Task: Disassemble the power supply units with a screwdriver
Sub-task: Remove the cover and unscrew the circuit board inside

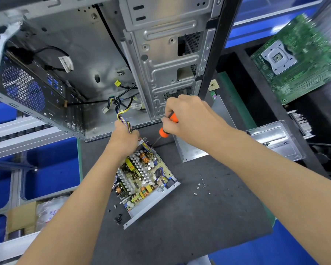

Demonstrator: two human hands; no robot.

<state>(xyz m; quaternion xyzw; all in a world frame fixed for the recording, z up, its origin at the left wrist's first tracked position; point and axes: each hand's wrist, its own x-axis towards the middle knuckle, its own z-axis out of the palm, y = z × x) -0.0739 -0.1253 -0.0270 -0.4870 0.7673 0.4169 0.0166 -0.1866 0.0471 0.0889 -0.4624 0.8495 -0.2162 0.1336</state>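
An opened power supply unit (141, 180) lies on the dark mat, its circuit board with coils and heat sinks exposed in a grey metal tray. My left hand (124, 137) grips the bundle of coloured wires (120, 113) at the unit's far corner. My right hand (187, 116) holds an orange and black screwdriver (167, 127), its thin shaft pointing down-left toward that same far corner of the unit. The tip is hidden beside the wires.
An open computer case (107, 60) stands behind the unit. A metal cover (275, 138) and a grey panel (191, 150) lie to the right, a green motherboard (298, 58) at far right. Loose screws (201, 185) and dark screws (118, 219) dot the mat. Blue bins sit left.
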